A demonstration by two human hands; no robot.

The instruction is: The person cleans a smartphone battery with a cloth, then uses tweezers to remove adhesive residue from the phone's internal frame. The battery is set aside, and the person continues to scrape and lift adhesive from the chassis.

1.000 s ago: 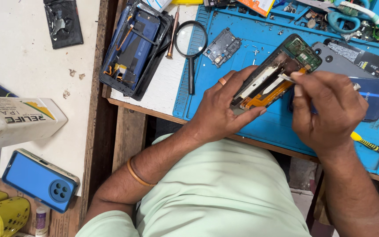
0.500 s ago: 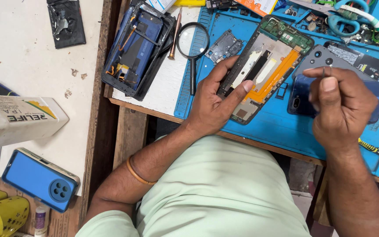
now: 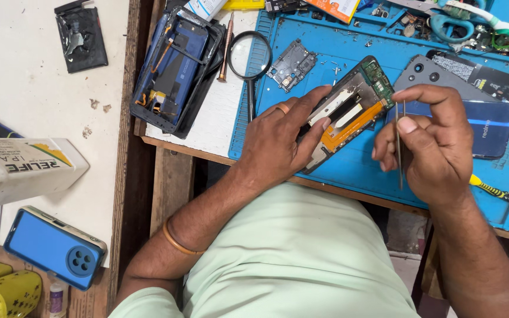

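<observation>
My left hand point(image 3: 281, 141) grips an opened phone point(image 3: 353, 109), back cover off, with an orange flex strip and a green board showing. It rests tilted on the blue work mat point(image 3: 349, 171). My right hand point(image 3: 434, 141) hovers just right of the phone and pinches thin metal tweezers point(image 3: 400, 138), held upright and apart from the phone. A blue back cover point(image 3: 490, 123) lies under and behind my right hand.
A second dismantled blue phone point(image 3: 172, 68) lies at the mat's left, beside a magnifying glass point(image 3: 250, 56) and a small grey frame part point(image 3: 291, 65). Tools and scissors point(image 3: 449, 23) crowd the far edge. A blue phone point(image 3: 54, 247) and a white box point(image 3: 22, 168) sit at left.
My left hand has lowered the opened phone toward the mat. My right hand has pulled back off the phone to the right and now holds the tweezers upright.
</observation>
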